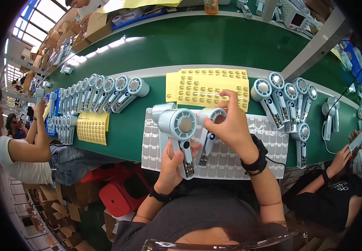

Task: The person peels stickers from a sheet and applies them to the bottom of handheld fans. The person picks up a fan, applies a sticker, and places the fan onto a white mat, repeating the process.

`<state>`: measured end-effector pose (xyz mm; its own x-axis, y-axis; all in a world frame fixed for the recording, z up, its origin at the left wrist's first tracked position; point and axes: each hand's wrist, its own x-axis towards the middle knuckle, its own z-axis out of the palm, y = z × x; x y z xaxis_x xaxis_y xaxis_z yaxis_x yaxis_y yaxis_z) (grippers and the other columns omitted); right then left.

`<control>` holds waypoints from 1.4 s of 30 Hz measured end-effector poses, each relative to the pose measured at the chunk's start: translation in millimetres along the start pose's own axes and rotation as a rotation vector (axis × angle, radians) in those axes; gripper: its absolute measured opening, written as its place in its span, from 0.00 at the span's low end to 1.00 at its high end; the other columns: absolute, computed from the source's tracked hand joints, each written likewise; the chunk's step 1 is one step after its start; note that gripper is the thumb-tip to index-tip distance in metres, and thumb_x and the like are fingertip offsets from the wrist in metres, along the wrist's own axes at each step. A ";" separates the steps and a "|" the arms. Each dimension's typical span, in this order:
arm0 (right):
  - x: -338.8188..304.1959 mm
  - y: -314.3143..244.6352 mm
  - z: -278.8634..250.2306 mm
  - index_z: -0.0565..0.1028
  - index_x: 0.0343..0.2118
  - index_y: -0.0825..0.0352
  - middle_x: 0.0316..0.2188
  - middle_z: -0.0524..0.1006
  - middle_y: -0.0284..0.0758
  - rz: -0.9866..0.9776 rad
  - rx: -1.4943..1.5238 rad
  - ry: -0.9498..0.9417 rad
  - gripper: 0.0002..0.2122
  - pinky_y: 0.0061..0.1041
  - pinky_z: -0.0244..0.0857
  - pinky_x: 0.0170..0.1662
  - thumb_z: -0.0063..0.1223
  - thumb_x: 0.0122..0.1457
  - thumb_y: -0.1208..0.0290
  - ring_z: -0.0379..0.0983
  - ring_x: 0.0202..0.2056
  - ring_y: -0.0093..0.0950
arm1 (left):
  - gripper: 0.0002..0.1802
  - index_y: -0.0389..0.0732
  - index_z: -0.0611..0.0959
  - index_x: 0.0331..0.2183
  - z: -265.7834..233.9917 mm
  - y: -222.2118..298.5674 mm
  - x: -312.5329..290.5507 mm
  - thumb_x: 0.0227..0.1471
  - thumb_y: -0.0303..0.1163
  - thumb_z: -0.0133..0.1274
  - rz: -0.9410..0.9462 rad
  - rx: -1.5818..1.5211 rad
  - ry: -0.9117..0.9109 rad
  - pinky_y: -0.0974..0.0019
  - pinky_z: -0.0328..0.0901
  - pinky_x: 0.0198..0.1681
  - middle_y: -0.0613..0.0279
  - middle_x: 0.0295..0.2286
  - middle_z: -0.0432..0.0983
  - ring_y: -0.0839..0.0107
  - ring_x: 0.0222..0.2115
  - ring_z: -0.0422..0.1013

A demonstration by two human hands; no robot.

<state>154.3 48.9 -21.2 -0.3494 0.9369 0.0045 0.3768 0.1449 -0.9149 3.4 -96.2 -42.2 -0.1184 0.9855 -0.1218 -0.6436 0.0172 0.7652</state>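
- Held fan (pixel 184 125): pale-blue smooth plastic, with a round slotted head, silvery disc centre and slim handle, above the grey sheet; clock directions run from its head.
- Left hand (pixel 170 168): fingers curled closed around that fan's handle.
- Right hand (pixel 236 125): at 3 o'clock, thumb and forefinger spread in a wide curve, gripping nothing visible; the thumb overlaps the second fan (pixel 206 148), contact unclear.
- Third fan (pixel 161 109): at 10 o'clock, partly hidden by the held one.
- Grey sheet (pixel 266 146): flat, patterned with rounded tabs, partly covered by hands and fans.
- Yellow sheets (pixel 210 85): at 1 o'clock, with rows of small dark print; the right fingers cover part.
- More fans stand crowded at 10 o'clock (pixel 121 83) and 2 o'clock (pixel 263 88).
- Glossy green table (pixel 156 46) beneath; a metal post (pixel 310 46) slants at 2 o'clock.
- Red stool (pixel 116 196): at 7 o'clock.
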 end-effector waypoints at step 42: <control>-92.9 52.1 -99.4 0.66 0.59 0.64 0.57 0.71 0.40 -0.374 -0.524 -0.080 0.39 0.38 0.63 0.55 0.71 0.40 0.75 0.74 0.47 0.38 | 0.28 0.34 0.59 0.57 57.2 7.7 4.9 0.64 0.38 0.47 -0.194 -0.016 -0.231 0.57 0.68 0.51 0.43 0.45 0.74 0.56 0.47 0.73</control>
<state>291.6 1.1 -29.1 -0.5937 0.7693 0.2362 0.5784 0.6120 -0.5394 41.0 -81.6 -0.7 0.1813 0.9765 -0.1163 -0.6496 0.2077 0.7314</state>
